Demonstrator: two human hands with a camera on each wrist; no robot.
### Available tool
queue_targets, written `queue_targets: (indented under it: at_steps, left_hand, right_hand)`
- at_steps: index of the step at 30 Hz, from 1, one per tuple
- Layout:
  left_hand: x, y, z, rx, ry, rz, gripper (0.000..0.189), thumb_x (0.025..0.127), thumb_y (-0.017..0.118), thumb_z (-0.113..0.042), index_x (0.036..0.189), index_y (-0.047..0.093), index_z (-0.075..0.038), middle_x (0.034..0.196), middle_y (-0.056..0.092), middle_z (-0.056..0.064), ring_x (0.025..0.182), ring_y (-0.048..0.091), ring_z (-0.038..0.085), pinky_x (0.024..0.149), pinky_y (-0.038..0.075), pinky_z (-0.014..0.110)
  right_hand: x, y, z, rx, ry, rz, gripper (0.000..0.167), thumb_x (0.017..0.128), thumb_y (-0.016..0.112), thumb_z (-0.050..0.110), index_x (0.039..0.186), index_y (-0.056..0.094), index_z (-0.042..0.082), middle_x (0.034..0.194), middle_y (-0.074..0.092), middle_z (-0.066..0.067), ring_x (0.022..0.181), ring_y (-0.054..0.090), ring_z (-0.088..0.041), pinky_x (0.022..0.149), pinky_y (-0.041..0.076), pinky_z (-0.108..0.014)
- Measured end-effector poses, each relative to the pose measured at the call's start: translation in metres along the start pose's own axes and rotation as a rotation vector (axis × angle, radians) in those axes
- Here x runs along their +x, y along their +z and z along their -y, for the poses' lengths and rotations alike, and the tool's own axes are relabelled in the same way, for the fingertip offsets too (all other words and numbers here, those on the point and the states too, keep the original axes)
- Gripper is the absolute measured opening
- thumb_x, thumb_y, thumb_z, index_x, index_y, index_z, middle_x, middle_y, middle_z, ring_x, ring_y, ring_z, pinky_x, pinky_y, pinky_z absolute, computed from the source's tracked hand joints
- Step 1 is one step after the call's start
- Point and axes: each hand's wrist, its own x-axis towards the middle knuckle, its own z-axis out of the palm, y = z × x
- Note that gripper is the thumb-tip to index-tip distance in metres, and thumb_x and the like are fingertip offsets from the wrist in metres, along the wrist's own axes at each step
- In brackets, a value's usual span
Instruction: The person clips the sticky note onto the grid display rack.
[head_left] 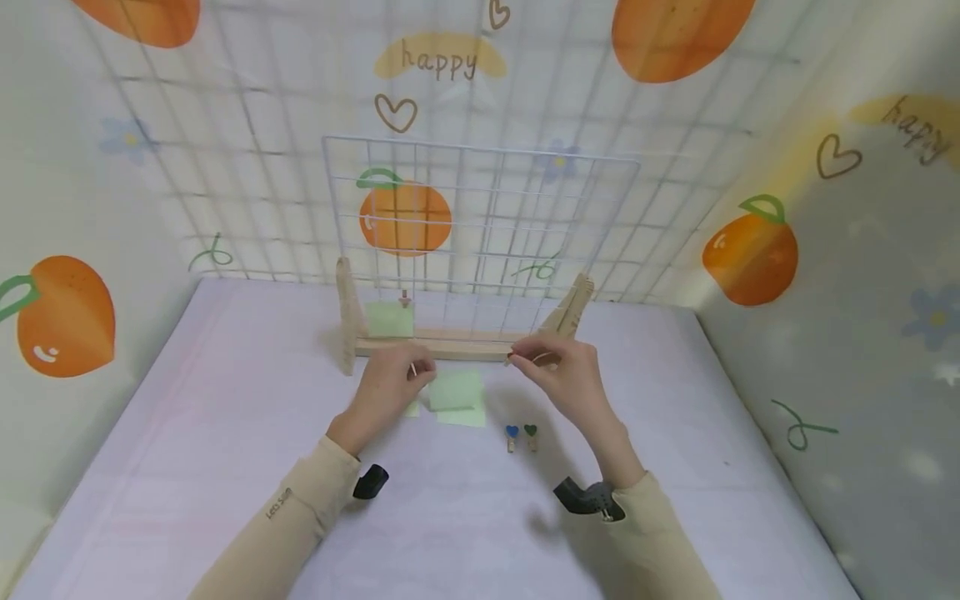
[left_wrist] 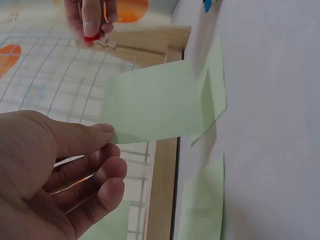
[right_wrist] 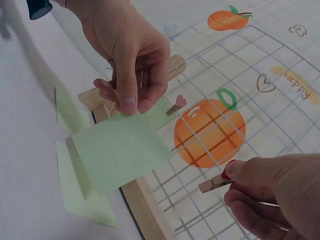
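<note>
Between thumb and fingertips my left hand [head_left: 393, 379] pinches one corner of a pale green paper note [left_wrist: 152, 102], held up off the table. My right hand [head_left: 566, 371] grips a small wooden clothespin [right_wrist: 215, 183] by its red end, its bare wooden tip pointing out from the fingers. Both hands are in front of a white wire grid [head_left: 480, 225] standing in a wooden base [head_left: 465, 350]. At the grid's lower left hangs another green note [head_left: 390, 319], with a pink-heart clothespin [right_wrist: 176, 105] at its upper edge.
Two clothespins lie on the table nearer me, one with a blue heart [head_left: 512, 437] and one with a green heart [head_left: 532, 437]. More green notes [left_wrist: 202, 205] lie on the table before the base. A patterned cloth [head_left: 258, 192] backs the grid.
</note>
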Motion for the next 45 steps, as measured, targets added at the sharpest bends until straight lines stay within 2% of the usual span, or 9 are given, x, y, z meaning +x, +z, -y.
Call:
queue_targets:
  at_steps: [11,24,31,37,45]
  left_hand:
    - [0.010,-0.014,0.006,0.069,-0.013,-0.020,0.008,0.092,0.080,-0.005,0.088,0.075,-0.011,0.086,0.074,0.005,0.073,0.062,0.018,0.070,0.053,0.034]
    - [0.028,-0.012,0.006,0.169,0.037,-0.073,0.010,0.092,0.076,-0.004,0.086,0.074,-0.011,0.082,0.071,0.002,0.071,0.063,0.018,0.066,0.053,0.035]
    - [0.038,-0.009,0.009,0.211,0.019,-0.092,0.008,0.092,0.076,-0.006,0.087,0.075,-0.013,0.084,0.072,0.002,0.075,0.066,0.019,0.070,0.054,0.038]
    - [0.047,-0.006,0.009,0.211,0.000,-0.093,0.006,0.093,0.075,-0.008,0.089,0.077,-0.013,0.086,0.076,0.002,0.078,0.068,0.020,0.072,0.055,0.039]
    - [0.053,-0.011,0.012,0.240,0.003,-0.140,0.007,0.093,0.076,-0.007,0.089,0.079,-0.013,0.087,0.077,0.002,0.083,0.072,0.022,0.073,0.056,0.039]
  right_hand:
    - [0.024,0.016,0.016,-0.017,-0.078,-0.025,0.014,0.091,0.083,0.007,0.104,0.079,0.005,0.097,0.080,-0.007,0.083,0.076,-0.022,0.070,0.064,-0.035]
    - [0.043,0.025,0.023,-0.070,-0.116,-0.075,0.016,0.089,0.084,0.007,0.104,0.080,0.004,0.095,0.078,-0.008,0.085,0.074,-0.021,0.072,0.063,-0.034]
    - [0.053,0.033,0.023,-0.079,-0.126,-0.092,0.014,0.090,0.084,0.008,0.103,0.080,0.005,0.093,0.077,-0.009,0.082,0.072,-0.021,0.071,0.063,-0.035]
    - [0.059,0.037,0.020,-0.068,-0.127,-0.112,0.013,0.090,0.083,0.005,0.102,0.080,0.003,0.093,0.077,-0.008,0.081,0.071,-0.021,0.069,0.063,-0.035]
    - [0.068,0.045,0.020,-0.072,-0.139,-0.110,0.014,0.090,0.083,0.006,0.105,0.080,0.005,0.094,0.077,-0.006,0.083,0.073,-0.019,0.071,0.063,-0.034]
